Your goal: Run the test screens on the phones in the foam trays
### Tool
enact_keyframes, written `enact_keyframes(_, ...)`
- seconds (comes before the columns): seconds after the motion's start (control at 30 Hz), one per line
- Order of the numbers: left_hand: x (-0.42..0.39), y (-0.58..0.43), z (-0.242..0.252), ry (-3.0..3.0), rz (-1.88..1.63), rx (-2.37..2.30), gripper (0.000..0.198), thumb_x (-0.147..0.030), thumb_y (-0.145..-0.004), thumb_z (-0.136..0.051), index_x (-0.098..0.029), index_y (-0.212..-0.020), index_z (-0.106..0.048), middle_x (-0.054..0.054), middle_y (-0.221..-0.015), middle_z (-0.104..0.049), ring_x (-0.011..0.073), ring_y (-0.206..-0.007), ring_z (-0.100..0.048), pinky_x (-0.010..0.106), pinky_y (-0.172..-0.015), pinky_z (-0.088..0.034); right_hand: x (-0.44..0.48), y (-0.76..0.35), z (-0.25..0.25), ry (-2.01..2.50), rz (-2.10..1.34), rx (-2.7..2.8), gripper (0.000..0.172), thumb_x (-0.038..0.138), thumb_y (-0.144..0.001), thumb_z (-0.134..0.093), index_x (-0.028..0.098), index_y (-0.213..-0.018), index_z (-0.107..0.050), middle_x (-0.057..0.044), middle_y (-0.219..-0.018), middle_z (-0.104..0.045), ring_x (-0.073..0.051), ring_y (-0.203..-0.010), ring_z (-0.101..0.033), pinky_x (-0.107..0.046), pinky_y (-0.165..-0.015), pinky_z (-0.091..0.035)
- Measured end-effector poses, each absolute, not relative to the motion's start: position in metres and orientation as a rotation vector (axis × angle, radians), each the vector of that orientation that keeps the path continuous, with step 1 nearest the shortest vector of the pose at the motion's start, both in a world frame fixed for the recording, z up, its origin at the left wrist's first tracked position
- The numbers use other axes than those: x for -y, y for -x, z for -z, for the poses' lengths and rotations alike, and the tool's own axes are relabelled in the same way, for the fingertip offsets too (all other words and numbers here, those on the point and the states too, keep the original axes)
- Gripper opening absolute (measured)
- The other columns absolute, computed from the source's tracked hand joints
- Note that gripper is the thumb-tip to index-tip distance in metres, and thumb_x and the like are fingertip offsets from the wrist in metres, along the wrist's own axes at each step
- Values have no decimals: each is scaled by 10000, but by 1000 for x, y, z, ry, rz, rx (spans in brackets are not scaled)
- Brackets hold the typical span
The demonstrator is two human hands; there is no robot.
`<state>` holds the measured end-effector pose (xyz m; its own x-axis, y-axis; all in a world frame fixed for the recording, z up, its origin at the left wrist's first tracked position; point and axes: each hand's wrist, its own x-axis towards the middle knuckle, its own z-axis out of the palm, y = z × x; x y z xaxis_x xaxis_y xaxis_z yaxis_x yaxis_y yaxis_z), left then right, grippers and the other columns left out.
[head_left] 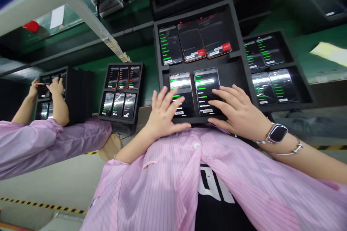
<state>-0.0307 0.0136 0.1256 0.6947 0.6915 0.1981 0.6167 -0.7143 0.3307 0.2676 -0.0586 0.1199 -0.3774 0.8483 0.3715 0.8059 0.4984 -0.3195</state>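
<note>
A black tray (pixel 238 18) in front of me holds several phones. Its back row has one phone with green text (pixel 170 45) and two darker ones (pixel 191 41) with red labels. In the front row are a left phone (pixel 180 79) and a right phone (pixel 207 83), both lit with lists of text. My left hand (pixel 166 113) is spread over the lower part of the left phone. My right hand (pixel 237 110), fingers apart, reaches over the right edge of the right phone. Neither hand grips anything; whether fingertips touch the screens is unclear.
Another phone tray (pixel 306 94) stands at the right, a smaller one (pixel 121 91) at the left. Farther left, a co-worker's hands (pixel 55 86) are over a stacked tray. A white metal post (pixel 92 18) slants across the upper left. Yellow paper (pixel 329 52) lies far right.
</note>
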Motion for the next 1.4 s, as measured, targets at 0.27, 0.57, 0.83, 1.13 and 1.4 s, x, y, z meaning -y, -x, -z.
enact_keyframes(0.27, -1, 32, -103, -2703, -425, -805, 364, -476, -999, -655, -294, -1301, -744, 54, -1347, -762, 279, -1260, -712, 635, -1345, -245, 62, -270, -116, 1243, -14, 2532, 309, 379, -989, -668, 215, -1238, -746, -130, -1304, -720, -326, -1230, -642, -668, -1202, -404)
enact_keyframes(0.57, -1, 29, -103, -2675, -461, -849, 363, -510, -980, -654, -273, -1222, -782, 52, -1305, -781, 294, -1199, -747, 662, -1300, -328, 60, -270, -117, 1252, 26, 2534, 316, 396, -982, -668, 191, -1207, -755, -141, -1299, -728, -322, -1209, -664, -624, -1174, -444)
enact_keyframes(0.83, -1, 29, -101, -2737, -597, -824, 355, -501, -975, -667, -253, -1204, -777, 46, -1281, -792, 286, -1174, -756, 627, -1297, -332, 60, -269, -117, 1240, 68, 2528, 319, 395, -983, -676, 176, -1200, -757, -147, -1309, -724, -313, -1206, -660, -581, -1154, -478)
enact_keyframes(1.13, -2, 28, -95, -2780, -800, -801, 317, -485, -954, -711, -255, -1160, -783, 29, -1221, -814, 258, -1121, -773, 570, -1281, -358, 59, -266, -118, 1234, 61, 2503, 317, 363, -952, -727, 151, -1183, -769, -164, -1290, -726, -336, -1197, -664, -550, -1120, -496)
enact_keyframes(1.4, -5, 27, -97, -2812, -879, -738, 315, -463, -952, -719, -228, -1158, -761, 24, -1211, -818, 244, -1086, -780, 544, -1251, -385, 57, -267, -120, 1237, 69, 2514, 310, 380, -959, -715, 165, -1180, -754, -150, -1282, -722, -329, -1188, -659, -540, -1106, -508)
